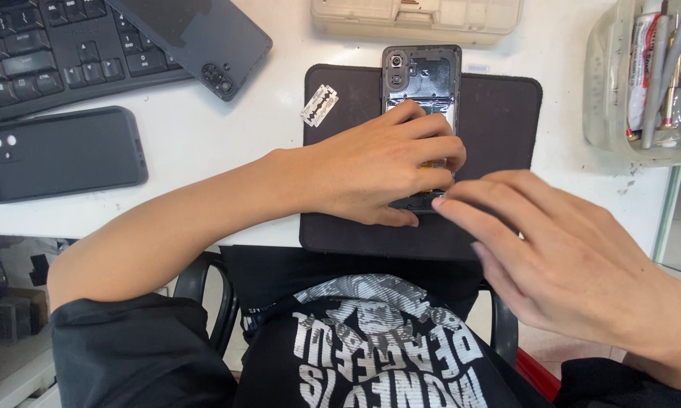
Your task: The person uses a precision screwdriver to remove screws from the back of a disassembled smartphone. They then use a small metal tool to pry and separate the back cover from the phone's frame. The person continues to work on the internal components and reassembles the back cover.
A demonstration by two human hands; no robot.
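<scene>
While I am looking down from the head camera, my left hand [378, 166] is lying across an opened smartphone [421, 83] whose back cover is off, pressing it down with fingers curled over its lower half. The phone is lying lengthwise on a dark work mat [499, 121], camera end pointing away from me, and the mat is sitting on the white desk [204, 128] directly in front of my body. My right hand [574, 257] is hovering just beside the phone's near end, fingers stretched out and loosely spread, gripping nothing; its fingertips [450, 205] are sitting right at the phone's bottom edge, close to my left hand's fingertips. Whether they are actually touching the phone I cannot tell.

A razor blade [319, 105] is lying at the mat's far left corner, partly on the desk. Further left, a dark phone back cover [204, 41] is resting tilted over the edge of a black keyboard [46, 53], and a dark phone case [61, 153] is lying flat near the desk's front edge. A clear plastic box [416, 19] is standing beyond the mat, and a clear tub of tools [642, 83] is standing at the right.
</scene>
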